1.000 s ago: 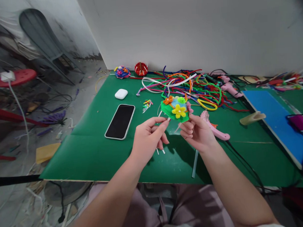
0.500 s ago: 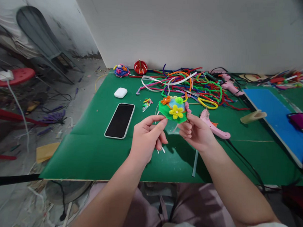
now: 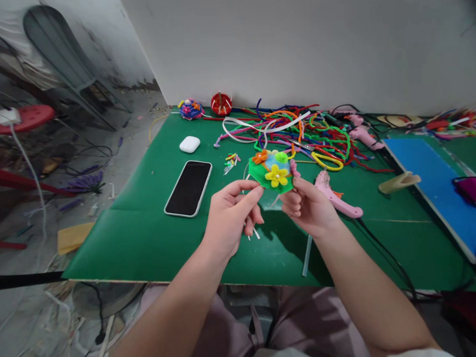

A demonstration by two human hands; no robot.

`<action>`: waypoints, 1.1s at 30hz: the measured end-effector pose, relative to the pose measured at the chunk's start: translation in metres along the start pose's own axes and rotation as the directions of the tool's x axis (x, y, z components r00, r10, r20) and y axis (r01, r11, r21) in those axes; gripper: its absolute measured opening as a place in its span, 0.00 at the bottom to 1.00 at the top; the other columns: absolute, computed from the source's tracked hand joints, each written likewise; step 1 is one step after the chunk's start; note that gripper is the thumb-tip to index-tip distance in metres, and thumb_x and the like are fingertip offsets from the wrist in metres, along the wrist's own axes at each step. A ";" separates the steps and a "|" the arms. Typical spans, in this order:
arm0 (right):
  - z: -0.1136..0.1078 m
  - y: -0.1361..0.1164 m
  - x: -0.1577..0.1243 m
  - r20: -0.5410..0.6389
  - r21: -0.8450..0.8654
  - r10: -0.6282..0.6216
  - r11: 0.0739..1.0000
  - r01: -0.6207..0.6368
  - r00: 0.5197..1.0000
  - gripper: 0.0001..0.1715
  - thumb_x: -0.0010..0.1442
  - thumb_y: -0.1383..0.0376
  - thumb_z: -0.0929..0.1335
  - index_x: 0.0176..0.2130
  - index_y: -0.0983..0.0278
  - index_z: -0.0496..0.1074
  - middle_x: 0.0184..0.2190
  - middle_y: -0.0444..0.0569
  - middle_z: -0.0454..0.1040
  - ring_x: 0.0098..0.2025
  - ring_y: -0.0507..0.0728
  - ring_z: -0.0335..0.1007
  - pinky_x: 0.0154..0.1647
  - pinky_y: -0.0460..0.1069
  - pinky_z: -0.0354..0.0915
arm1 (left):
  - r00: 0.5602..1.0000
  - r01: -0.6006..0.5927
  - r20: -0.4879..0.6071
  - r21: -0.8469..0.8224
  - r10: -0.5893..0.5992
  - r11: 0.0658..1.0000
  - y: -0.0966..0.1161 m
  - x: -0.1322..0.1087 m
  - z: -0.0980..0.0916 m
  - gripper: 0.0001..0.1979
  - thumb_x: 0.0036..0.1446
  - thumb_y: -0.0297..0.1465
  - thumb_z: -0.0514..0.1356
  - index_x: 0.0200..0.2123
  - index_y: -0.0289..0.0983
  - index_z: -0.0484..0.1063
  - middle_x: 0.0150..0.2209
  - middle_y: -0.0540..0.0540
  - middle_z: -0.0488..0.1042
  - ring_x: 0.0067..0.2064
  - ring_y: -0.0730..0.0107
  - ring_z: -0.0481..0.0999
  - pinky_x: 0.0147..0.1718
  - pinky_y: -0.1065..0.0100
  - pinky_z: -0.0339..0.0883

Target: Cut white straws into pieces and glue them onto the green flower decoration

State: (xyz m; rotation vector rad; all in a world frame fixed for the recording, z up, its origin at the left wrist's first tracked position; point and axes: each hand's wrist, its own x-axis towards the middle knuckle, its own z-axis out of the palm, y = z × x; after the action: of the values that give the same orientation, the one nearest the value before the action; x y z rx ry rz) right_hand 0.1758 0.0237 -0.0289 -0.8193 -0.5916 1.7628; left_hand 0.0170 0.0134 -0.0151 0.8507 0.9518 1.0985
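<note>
Your left grip [image 3: 233, 215] is closed to a pinch, thumb against forefinger, on the near left edge of the flowered piece [image 3: 275, 172]; your right grip [image 3: 311, 207] is likewise closed on its right edge, the other fingers curled under. The piece is thus held up between both hands, over the middle of the green surface [image 3: 146, 234]. Holding it by the rim probably keeps your fingertips off the raised flowers and steadies it from two sides, while its tilt turns the decorated face towards you.

The pink glue gun [image 3: 350, 211] lies just beside your right hand, likely for an easy reach. The phone [image 3: 189, 189] lies flat to the left, well apart from your hands, perhaps to stay out of the way, and the tangle of pipe cleaners [image 3: 326, 136] sits farther back, near the wall, which gives your hands room.

As for its look, the piece has a bright green, many-sided base with a pale blue mound on top. A yellow flower with a white centre faces you, an orange one sits at the left, a lime one near the top, and a pink one by your right fingers. White strips [image 3: 256, 232] poke out below your left hand; whether they join the piece, you cannot tell from here
</note>
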 end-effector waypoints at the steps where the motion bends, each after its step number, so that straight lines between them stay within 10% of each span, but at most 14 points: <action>1: 0.000 0.000 0.000 0.003 -0.006 -0.002 1.000 0.002 1.000 0.18 0.46 0.63 0.72 0.22 0.62 0.58 0.11 0.35 0.57 0.15 0.44 0.49 0.13 0.39 0.46 | 1.000 -0.001 -0.001 -0.002 0.001 1.000 0.000 0.000 0.000 0.07 0.51 0.34 0.62 0.31 0.37 0.69 0.12 0.56 0.68 0.09 0.86 0.58 0.07 0.84 0.45; 18: -0.004 -0.002 0.001 -0.002 0.041 -0.017 0.999 0.017 1.000 0.20 0.47 0.63 0.72 0.18 0.63 0.57 0.12 0.36 0.54 0.16 0.44 0.49 0.13 0.39 0.50 | 1.000 -0.003 0.015 0.026 0.003 1.000 -0.004 0.001 0.002 0.10 0.50 0.35 0.63 0.34 0.35 0.71 0.14 0.54 0.70 0.10 0.85 0.57 0.09 0.82 0.47; 33: -0.006 -0.007 0.001 -0.010 0.133 -0.044 0.990 0.045 0.999 0.21 0.45 0.65 0.73 0.16 0.64 0.57 0.12 0.36 0.54 0.16 0.44 0.48 0.12 0.38 0.50 | 0.934 0.336 0.170 -0.121 -0.314 0.934 -0.022 0.019 -0.003 0.13 0.51 0.34 0.62 0.40 0.34 0.72 0.18 0.55 0.68 0.13 0.88 0.57 0.12 0.81 0.48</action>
State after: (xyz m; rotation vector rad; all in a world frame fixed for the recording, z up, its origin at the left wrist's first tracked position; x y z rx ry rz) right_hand 0.1845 0.0272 -0.0281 -0.7140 -0.4781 1.7384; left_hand 0.0248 0.0264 -0.0399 0.6159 0.8394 0.7963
